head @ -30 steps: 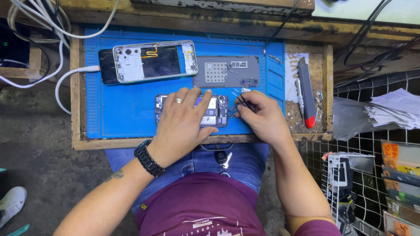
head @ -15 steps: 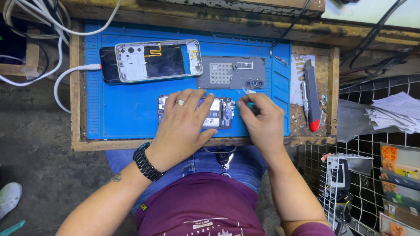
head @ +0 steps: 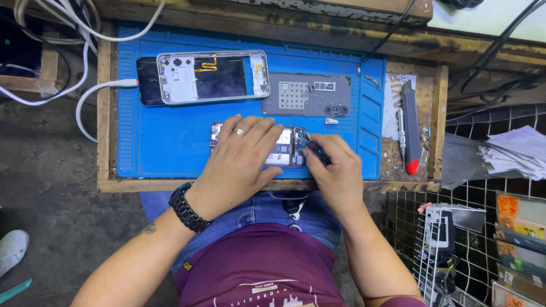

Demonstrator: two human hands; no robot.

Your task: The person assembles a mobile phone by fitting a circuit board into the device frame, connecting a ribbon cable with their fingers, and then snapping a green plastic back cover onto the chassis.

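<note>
- head view, nearest us: the left hand (head: 242,156) lies flat with fingers spread over an opened phone (head: 281,152), pressing it onto the blue mat (head: 170,142) near the mat's front edge.
- the right hand (head: 335,167) is pinched shut on a thin dark tool (head: 315,150), its tip at the phone's right end where small exposed parts show.
- we judge the opened phone light, stiff and fragile inside; best held by its outer frame and pinned flat, never by the bare boards or ribbon cables. on the mat it looks unlikely to slide.
- further off, a second phone shell (head: 213,77) lies on a dark slab with a white cable (head: 96,94) plugged in at its left end.
- beside it a grey back cover (head: 307,94); to the right, off the mat, a utility knife (head: 410,122) with a red tip.
</note>
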